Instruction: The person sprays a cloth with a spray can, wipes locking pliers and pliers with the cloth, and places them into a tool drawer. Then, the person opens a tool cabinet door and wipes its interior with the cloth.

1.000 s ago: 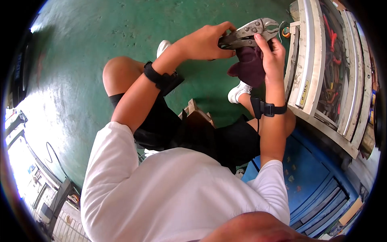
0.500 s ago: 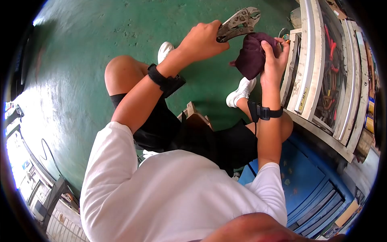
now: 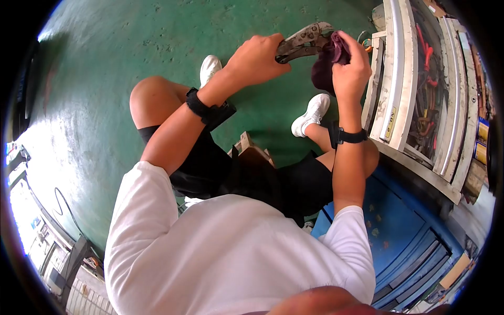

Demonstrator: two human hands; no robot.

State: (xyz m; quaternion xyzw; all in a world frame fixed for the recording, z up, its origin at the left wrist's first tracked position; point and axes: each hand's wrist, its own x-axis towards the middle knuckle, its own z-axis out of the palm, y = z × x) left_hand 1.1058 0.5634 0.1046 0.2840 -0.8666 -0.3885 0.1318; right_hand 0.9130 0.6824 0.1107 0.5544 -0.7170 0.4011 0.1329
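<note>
My left hand (image 3: 257, 60) is closed around the handles of a pair of locking pliers (image 3: 304, 41), worn and metallic, with the jaws pointing right. In my right hand (image 3: 353, 65) is a dark maroon cloth (image 3: 324, 71), bunched between thumb and fingers. It is pressed against the jaw end of the pliers and covers the jaw tips. A loose part of the rag hangs below the jaws.
To the right stands a worn white-framed cabinet (image 3: 391, 79) with red-handled tools (image 3: 428, 55) behind its clear panel. A blue cabinet (image 3: 388, 226) is beside my right leg. Between my legs sits a small wooden stool (image 3: 252, 152) on the green floor (image 3: 157, 47).
My right hand has turned and brought the cloth up onto the plier jaws, which were uncovered before. The pliers have shifted slightly left and down.
</note>
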